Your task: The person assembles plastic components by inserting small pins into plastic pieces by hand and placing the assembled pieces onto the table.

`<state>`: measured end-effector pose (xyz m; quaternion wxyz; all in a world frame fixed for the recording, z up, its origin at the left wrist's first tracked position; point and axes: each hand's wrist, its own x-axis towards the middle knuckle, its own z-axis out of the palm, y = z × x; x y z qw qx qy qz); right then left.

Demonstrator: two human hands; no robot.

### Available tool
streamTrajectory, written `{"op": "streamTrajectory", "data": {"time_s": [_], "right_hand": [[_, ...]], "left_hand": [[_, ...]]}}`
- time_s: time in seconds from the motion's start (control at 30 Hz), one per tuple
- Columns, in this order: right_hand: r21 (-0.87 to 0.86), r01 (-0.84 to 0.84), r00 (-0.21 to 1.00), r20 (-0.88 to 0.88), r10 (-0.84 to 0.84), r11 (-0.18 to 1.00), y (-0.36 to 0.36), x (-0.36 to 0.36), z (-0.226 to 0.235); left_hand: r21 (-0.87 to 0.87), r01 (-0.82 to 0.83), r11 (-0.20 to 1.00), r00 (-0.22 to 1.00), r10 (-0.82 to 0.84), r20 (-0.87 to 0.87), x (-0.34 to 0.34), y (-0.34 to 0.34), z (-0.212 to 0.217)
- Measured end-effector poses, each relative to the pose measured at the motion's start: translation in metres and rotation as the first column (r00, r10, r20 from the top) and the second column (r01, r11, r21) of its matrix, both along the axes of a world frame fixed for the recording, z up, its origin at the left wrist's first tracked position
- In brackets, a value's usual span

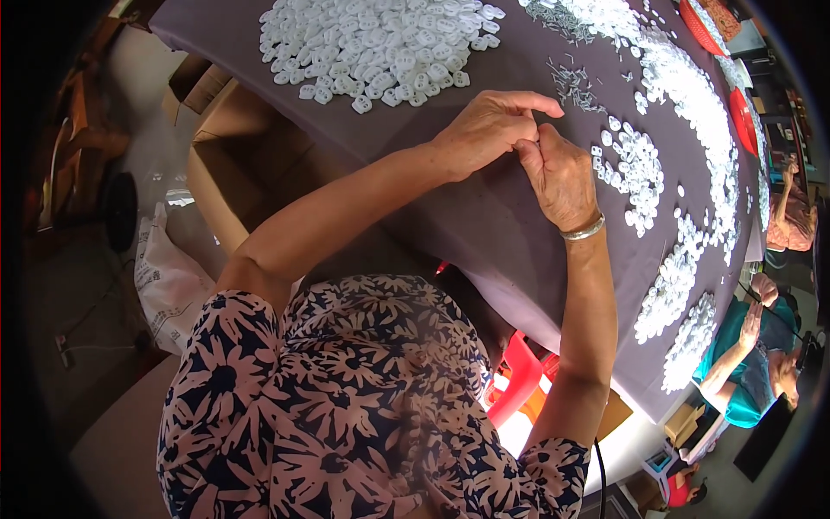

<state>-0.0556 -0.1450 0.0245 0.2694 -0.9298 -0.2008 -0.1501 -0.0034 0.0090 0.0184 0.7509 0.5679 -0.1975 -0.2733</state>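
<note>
My left hand and my right hand meet above the dark tablecloth, their fingertips pressed together. Whatever they pinch is too small and too covered by fingers to make out. The left index finger sticks out over the right hand, while its thumb and other fingers stay closed. A silver bracelet circles my right wrist. Just beyond the hands lies a scatter of small grey metal pins or screws. Right of them is a cluster of small white plastic pieces. A big heap of flat white plastic pieces lies at the far left.
Long drifts of white pieces run along the table's right side, near red baskets. An open cardboard box and a white sack stand left of the table. A red stool is below; other people sit at right.
</note>
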Motion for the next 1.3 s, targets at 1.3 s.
{"op": "streamTrajectory", "data": {"time_s": [1.3], "right_hand": [[0.284, 0.055, 0.993, 0.087, -0.083, 0.957, -0.008, 0.008, -0.005]], "left_hand": [[0.051, -0.172, 0.984, 0.977, 0.163, 0.139, 0.009, 0.003, -0.001]]}}
